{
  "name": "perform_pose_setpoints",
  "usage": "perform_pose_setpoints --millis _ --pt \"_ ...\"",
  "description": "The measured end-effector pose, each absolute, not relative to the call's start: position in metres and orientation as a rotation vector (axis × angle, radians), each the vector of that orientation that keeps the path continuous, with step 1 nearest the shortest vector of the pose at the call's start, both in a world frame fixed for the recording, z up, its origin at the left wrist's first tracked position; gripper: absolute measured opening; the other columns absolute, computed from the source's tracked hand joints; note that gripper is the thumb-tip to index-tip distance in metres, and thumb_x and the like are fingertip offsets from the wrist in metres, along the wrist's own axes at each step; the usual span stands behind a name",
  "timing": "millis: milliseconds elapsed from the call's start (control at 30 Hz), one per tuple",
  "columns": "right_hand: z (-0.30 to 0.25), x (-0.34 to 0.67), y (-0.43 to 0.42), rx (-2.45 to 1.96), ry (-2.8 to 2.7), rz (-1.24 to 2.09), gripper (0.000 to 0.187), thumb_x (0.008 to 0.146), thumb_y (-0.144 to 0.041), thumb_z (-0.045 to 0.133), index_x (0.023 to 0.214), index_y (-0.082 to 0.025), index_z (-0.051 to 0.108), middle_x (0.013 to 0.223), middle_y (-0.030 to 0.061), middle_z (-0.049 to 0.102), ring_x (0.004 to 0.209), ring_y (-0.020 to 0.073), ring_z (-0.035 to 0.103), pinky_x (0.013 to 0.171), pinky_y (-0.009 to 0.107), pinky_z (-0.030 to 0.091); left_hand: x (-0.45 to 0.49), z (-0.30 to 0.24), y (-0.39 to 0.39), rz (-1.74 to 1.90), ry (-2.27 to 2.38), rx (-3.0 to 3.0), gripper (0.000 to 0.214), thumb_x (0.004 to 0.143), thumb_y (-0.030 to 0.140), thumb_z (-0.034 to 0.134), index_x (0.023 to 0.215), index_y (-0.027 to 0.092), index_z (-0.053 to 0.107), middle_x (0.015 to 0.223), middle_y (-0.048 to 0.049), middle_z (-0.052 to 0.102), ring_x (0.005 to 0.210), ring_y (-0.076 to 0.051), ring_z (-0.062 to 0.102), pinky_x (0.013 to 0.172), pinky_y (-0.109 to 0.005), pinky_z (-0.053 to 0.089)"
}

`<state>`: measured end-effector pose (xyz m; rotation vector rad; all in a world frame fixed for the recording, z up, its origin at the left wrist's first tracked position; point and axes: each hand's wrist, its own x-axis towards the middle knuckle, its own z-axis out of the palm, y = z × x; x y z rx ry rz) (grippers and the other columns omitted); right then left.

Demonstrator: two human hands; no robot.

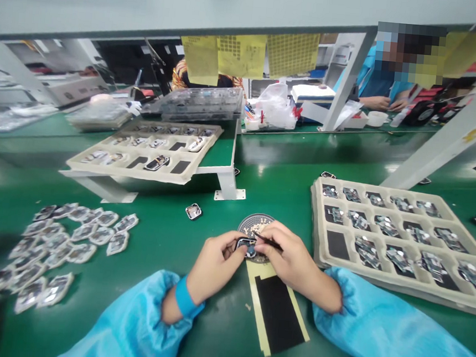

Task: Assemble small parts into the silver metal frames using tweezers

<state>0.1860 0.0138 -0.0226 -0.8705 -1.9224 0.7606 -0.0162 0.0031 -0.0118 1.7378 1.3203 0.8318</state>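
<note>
My left hand [213, 265] pinches a small rectangular electronic part [245, 247] above the green bench. My right hand [291, 258] grips thin black tweezers [269, 241], their tip touching that part. Both hands meet over a round perforated metal disc [254, 223] and the top of a black strip on yellow backing [278, 314]. Blue sleeves cover both of my forearms.
A beige compartment tray [319, 247] of parts lies at right. A second tray [138, 171] sits on a raised white stand at back left. Several loose parts [61, 246] spread at left; one lone part [193, 211] lies near the stand. Another person sits behind the far bench.
</note>
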Motion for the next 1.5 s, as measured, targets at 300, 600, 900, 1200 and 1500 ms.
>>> perform_pose_setpoints --millis 300,600,900,1200,1500 --pt "-0.023 0.186 0.017 -0.918 -1.902 0.635 0.01 0.096 -0.025 0.062 0.105 -0.024 0.067 0.099 0.0061 0.064 0.094 0.0206 0.063 0.083 0.034 0.053 -0.027 -0.01 0.016 0.907 1.451 1.913 0.018 0.091 0.026 0.056 0.096 0.016 0.071 0.064 0.0019 0.057 0.058 -0.013 0.049 0.056 -0.023 0.036" --pt "-0.025 0.187 0.015 -0.886 -2.003 0.591 0.015 0.096 -0.022 0.062 0.108 -0.024 0.07 0.102 0.0064 0.066 0.093 0.0194 0.065 0.081 0.032 0.055 -0.015 -0.009 0.006 0.864 1.4 1.987 0.016 0.09 0.024 0.058 0.094 0.016 0.071 0.059 0.0046 0.052 0.054 -0.011 0.045 0.053 -0.022 0.035" --pt "-0.028 0.185 0.017 -0.786 -1.893 0.613 0.021 0.092 -0.016 0.068 0.109 -0.025 0.076 0.091 0.0033 0.067 0.084 0.0153 0.065 0.073 0.026 0.053 -0.02 -0.008 0.0 0.864 1.406 2.193 0.018 0.089 0.019 0.058 0.101 0.02 0.072 0.07 0.0013 0.063 0.062 -0.014 0.053 0.062 -0.025 0.041" --pt "-0.028 0.187 0.017 -0.758 -1.914 0.645 0.018 0.092 -0.014 0.067 0.103 -0.024 0.077 0.09 0.0033 0.066 0.082 0.015 0.065 0.072 0.026 0.052 -0.019 -0.008 -0.001 0.878 1.414 2.206 0.019 0.087 0.015 0.06 0.1 0.02 0.073 0.07 0.0009 0.063 0.062 -0.014 0.054 0.062 -0.027 0.042" --pt "-0.029 0.185 0.021 -0.767 -1.918 0.756 0.006 0.092 -0.02 0.07 0.096 -0.021 0.073 0.088 0.0033 0.065 0.084 0.0166 0.062 0.075 0.029 0.051 -0.019 -0.008 0.001 0.921 1.341 2.265 0.015 0.09 0.018 0.062 0.098 0.019 0.075 0.065 0.001 0.06 0.063 -0.015 0.053 0.062 -0.027 0.041"
